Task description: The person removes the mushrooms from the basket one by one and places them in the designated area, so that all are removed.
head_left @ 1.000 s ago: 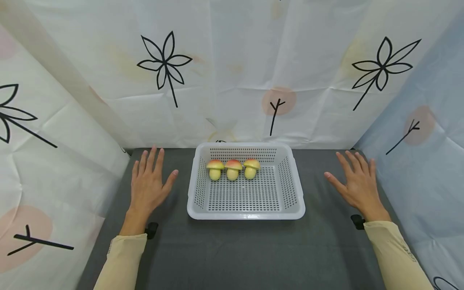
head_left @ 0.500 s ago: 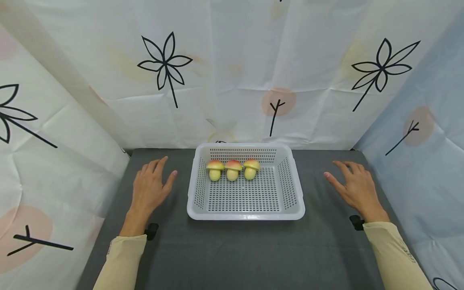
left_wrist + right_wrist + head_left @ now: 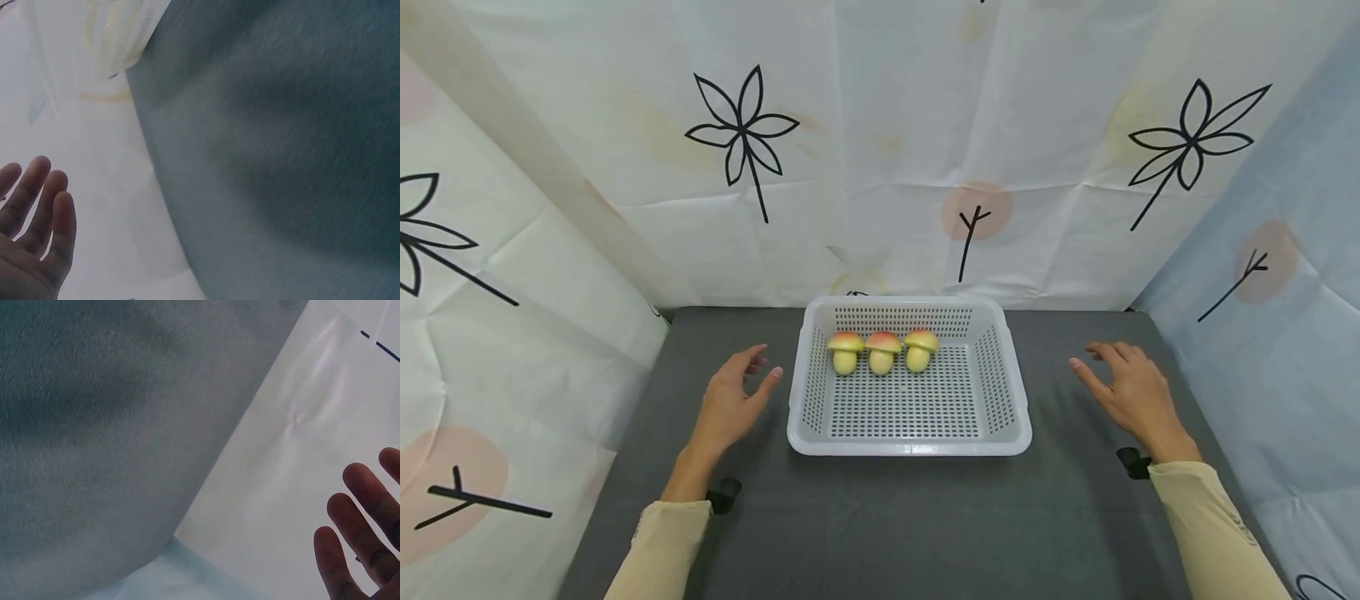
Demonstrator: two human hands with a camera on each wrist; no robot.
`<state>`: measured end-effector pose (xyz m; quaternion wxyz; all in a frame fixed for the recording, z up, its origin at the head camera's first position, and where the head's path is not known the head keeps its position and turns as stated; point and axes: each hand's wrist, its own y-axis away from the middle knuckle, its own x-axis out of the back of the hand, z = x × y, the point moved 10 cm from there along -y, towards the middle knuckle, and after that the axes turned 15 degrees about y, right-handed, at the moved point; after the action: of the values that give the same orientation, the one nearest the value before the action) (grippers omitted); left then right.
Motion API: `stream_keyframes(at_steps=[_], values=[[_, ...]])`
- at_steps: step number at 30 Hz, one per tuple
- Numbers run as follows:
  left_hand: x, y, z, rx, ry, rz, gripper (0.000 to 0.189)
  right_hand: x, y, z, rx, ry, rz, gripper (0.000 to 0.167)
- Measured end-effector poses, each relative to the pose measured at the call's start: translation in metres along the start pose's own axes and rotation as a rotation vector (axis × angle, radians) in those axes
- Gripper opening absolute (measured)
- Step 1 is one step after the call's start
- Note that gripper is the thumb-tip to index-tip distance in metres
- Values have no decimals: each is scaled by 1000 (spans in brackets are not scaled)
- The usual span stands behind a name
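Observation:
Three toy mushrooms with yellow stems and reddish-yellow caps stand in a row in a white perforated plastic basket (image 3: 910, 447): a left one (image 3: 845, 353), a middle one (image 3: 882, 353) and a right one (image 3: 919, 350). Left of the basket is my left hand (image 3: 730, 404), over the table with thumb and fingers apart and relaxed, holding nothing. My right hand (image 3: 1131, 396) is off to the basket's right, its fingers bent a little and nothing in them. Neither hand touches the basket. Each wrist view shows only part of its hand, with loose fingers.
Dark grey cloth covers the table (image 3: 910, 533). White patterned sheets hang behind (image 3: 887, 150) and at the left (image 3: 535, 375); a bluish sheet (image 3: 1285, 375) borders the right side. Dark wrist straps (image 3: 724, 496) sit at both cuffs.
My left hand has moved right toward the basket and turned, its fingers bending from straight. The right hand's fingers have also bent while it stays nearly in place. Basket and mushrooms are unmoved.

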<state>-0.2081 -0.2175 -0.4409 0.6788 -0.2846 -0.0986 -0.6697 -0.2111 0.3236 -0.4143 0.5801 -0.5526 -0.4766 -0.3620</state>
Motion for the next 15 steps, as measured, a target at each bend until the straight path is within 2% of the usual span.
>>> stream_keyframes(at_steps=[4,7,11,15], values=[[-18,5,-8,51,110,-80,64,-3,1,-4,-26,-49,-41,49],[-33,10,-14,103,150,-149,76,-4,0,-9,-38,-66,-66,51],[-50,16,-17,140,134,-229,96,-6,-3,-18,-37,-82,-87,54],[-61,22,-18,136,64,-286,117,-7,-7,-28,-27,-92,-105,54]])
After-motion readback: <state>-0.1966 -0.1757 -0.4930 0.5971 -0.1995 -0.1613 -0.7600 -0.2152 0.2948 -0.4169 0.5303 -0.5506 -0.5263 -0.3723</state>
